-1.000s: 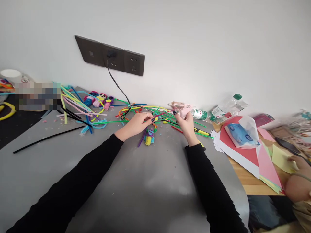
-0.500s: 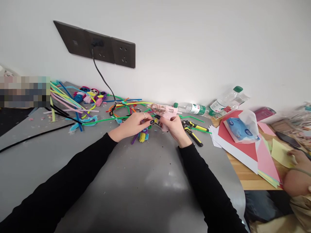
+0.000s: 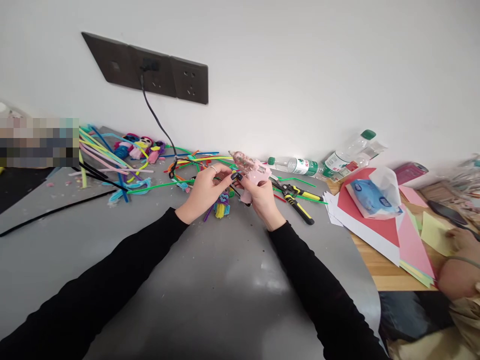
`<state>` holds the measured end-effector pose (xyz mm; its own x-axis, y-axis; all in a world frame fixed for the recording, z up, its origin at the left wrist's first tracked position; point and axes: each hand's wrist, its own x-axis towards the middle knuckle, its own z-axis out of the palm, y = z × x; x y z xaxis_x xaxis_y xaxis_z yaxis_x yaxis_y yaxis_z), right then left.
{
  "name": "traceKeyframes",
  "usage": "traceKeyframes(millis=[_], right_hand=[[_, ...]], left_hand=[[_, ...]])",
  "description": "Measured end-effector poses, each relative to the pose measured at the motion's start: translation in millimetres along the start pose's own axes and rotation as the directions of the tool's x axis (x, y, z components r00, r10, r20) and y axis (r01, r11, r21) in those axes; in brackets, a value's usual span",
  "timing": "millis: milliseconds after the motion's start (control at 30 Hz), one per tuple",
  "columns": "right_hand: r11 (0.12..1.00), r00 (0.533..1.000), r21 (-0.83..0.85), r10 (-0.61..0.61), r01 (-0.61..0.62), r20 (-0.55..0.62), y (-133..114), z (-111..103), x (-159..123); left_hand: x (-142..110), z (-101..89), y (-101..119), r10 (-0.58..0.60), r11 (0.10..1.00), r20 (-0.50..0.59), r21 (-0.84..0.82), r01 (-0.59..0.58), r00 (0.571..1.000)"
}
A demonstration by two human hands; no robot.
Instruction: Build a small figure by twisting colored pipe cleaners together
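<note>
A pink glue gun (image 3: pixel 258 170) is gripped in my right hand (image 3: pixel 264 197), its nozzle tilted up and to the left toward the wall. My left hand (image 3: pixel 208 190) is closed, thumb and fingers pinched together and meeting the right fingertips beside the gun. Whatever lies in that pinch is too small and hidden to make out. Just below the hands, a small pipe-cleaner figure (image 3: pixel 222 207) in purple, yellow and blue rests on the grey table (image 3: pixel 210 290). Pliers (image 3: pixel 298 200) with yellow and black handles lie to the right of my right hand.
Loose pipe cleaners (image 3: pixel 105 155) and small dolls (image 3: pixel 142 145) spread along the wall at left. A black cord (image 3: pixel 159 120) hangs from the socket panel (image 3: pixel 150 67). Plastic bottles (image 3: pixel 300 166), a tissue pack (image 3: pixel 375 197) and coloured paper (image 3: pixel 412 245) lie rightward, near another person's hand (image 3: pixel 463 245).
The glue gun has tipped, its nozzle rising higher. My left hand has shifted slightly right and up, bringing the fingertips of both hands together.
</note>
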<state>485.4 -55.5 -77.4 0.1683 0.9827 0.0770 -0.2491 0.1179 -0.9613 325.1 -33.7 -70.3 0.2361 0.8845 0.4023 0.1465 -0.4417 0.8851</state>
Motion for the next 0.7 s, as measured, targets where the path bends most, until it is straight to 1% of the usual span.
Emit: traceKeyframes(millis=[100, 200, 300, 367, 467, 600, 700], right_hand=[[1.000, 0.999, 0.005, -0.022, 0.022, -0.023, 1, 4, -2], [0.999, 0.999, -0.012, -0.035, 0.034, -0.022, 1, 6, -2], [0.998, 0.999, -0.057, -0.035, 0.034, -0.014, -2, 2, -2], [0.994, 0.999, -0.112, -0.023, 0.019, -0.036, -7, -3, 0], [0.967, 0.997, -0.252, 0.005, -0.026, -0.083, -16, -13, 3], [0.909, 0.992, -0.417, -0.048, -0.006, -0.119, -28, -19, 5], [0.884, 0.990, -0.467, -0.076, 0.012, -0.120, -34, -18, 3]], left_hand=[[-3, 6.9, -3, -0.074, 0.991, -0.066, -0.120, 0.066, 0.995], [-5, 11.0, -5, -0.164, 0.959, -0.068, -0.243, 0.143, 0.984], [-3, 10.1, -7, -0.216, 0.927, -0.066, -0.327, 0.183, 0.974], [1, 6.6, -8, -0.254, 0.904, -0.081, -0.374, 0.207, 0.964], [7, -0.9, -9, -0.316, 0.859, -0.086, -0.449, 0.246, 0.945], [11, -6.2, -10, -0.330, 0.842, -0.040, -0.465, 0.275, 0.943], [11, -5.2, -11, -0.316, 0.856, -0.021, -0.437, 0.276, 0.949]])
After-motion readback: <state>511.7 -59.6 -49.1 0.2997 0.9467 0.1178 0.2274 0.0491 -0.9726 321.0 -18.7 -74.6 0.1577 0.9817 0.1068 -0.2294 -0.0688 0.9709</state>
